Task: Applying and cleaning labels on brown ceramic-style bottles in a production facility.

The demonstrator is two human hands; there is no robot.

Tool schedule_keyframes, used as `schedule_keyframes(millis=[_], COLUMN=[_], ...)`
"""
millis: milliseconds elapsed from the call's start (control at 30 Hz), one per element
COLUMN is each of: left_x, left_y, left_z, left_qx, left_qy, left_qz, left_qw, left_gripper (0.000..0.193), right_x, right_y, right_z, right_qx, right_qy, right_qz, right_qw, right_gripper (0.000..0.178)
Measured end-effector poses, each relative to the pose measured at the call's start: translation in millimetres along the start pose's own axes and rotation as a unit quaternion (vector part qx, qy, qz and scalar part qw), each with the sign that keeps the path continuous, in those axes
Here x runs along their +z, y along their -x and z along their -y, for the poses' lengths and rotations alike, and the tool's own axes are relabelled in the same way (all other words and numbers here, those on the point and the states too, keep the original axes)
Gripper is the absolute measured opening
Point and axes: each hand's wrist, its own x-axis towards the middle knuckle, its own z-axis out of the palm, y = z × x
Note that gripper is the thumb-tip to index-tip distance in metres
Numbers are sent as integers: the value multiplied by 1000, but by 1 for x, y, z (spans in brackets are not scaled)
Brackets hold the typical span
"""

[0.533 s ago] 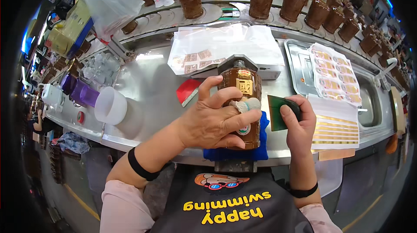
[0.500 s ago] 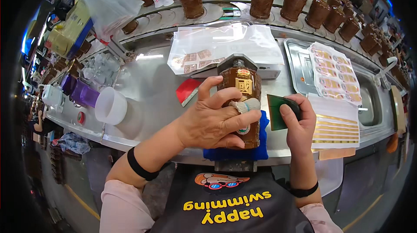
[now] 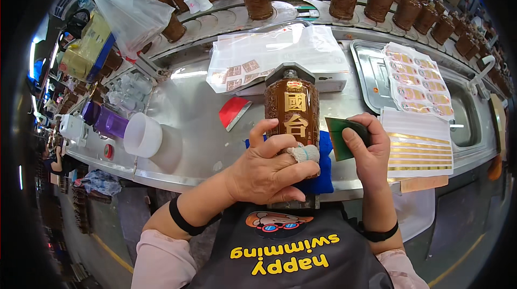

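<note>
My spread left hand [image 3: 262, 174] likely smoothed the brown bottle [image 3: 292, 112], my right hand [image 3: 371, 152] pinched a green scraper [image 3: 338, 139], and steady pressure seemed needed next.

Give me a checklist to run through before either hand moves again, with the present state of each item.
1. Brown bottle lies front up, neck pointing away from the person: ok.
2. Neck end sits at the dark holder: ok; whether it is held firmly: cannot tell.
3. Flat green tool is held in the right hand, apart from the bottle: ok.
4. Lower front of the bottle is uncovered: not ok, the left hand lies across it.
5. Upper gold characters are in plain view: ok; whether their edges are fully stuck down: cannot tell.
6. Pale wrap is on a left-hand finger: ok.
</note>
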Motion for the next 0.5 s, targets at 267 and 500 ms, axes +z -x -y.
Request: schedule_keyframes(millis=[267,500], left_x=[-1,2], left_y=[6,5], left_z=[15,21], left_qx=[-54,-111], left_qy=[18,-29], left_qz=[-117,-170], left_qw=[992,979], left_gripper=[46,47], right_x=[4,27], right_y=[-20,-74], right_z=[22,35], right_qx=[-64,-63], right_qy=[106,153], right_qz=[54,147], right_qw=[991,975], right_gripper=[16,17])
